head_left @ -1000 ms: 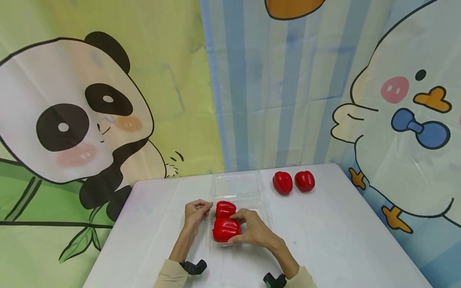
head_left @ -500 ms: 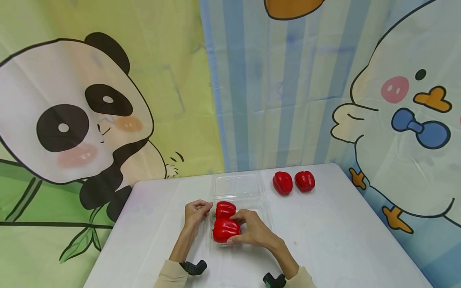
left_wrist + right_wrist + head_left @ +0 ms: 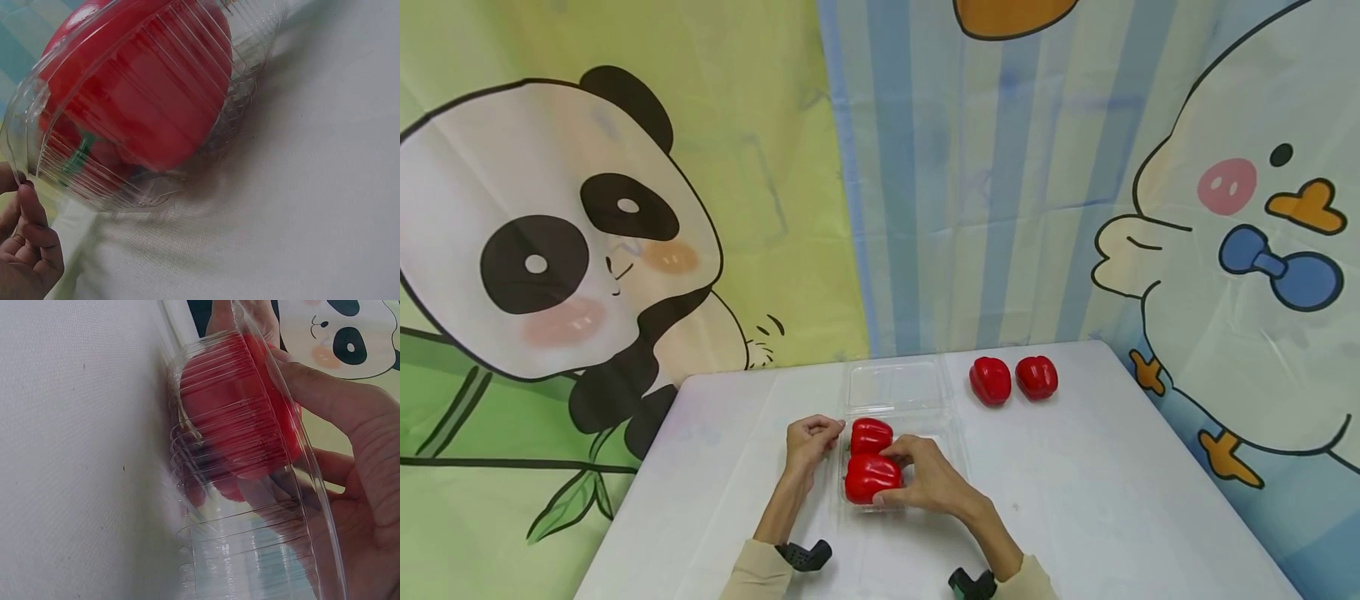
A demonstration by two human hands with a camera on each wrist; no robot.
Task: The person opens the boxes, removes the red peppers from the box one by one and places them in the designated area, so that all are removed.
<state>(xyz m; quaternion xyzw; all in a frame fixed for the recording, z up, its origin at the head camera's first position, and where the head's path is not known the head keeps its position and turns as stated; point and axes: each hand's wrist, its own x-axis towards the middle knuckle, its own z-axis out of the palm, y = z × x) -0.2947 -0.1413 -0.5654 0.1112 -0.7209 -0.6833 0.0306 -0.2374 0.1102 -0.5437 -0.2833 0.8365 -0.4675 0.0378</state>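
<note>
A clear plastic clamshell box (image 3: 951,454) lies on the table with its lid (image 3: 895,387) folded back. Two red bell peppers sit along its left side, a far one (image 3: 871,435) and a near one (image 3: 869,478). With thumb and fingers, my right hand (image 3: 928,477) grips the near bell pepper inside the box. My left hand (image 3: 808,446) pinches the box's left rim; the left wrist view shows its fingertips on that thin edge. Through the ribbed wall (image 3: 119,200) there, a green stem (image 3: 78,159) shows on a bell pepper. The right fingers partly cover the near bell pepper.
Two more red bell peppers, one to the left (image 3: 990,381) and one to the right (image 3: 1037,377), stand at the back right of the white table (image 3: 1060,483). Behind the table hangs a cartoon-printed curtain (image 3: 925,167).
</note>
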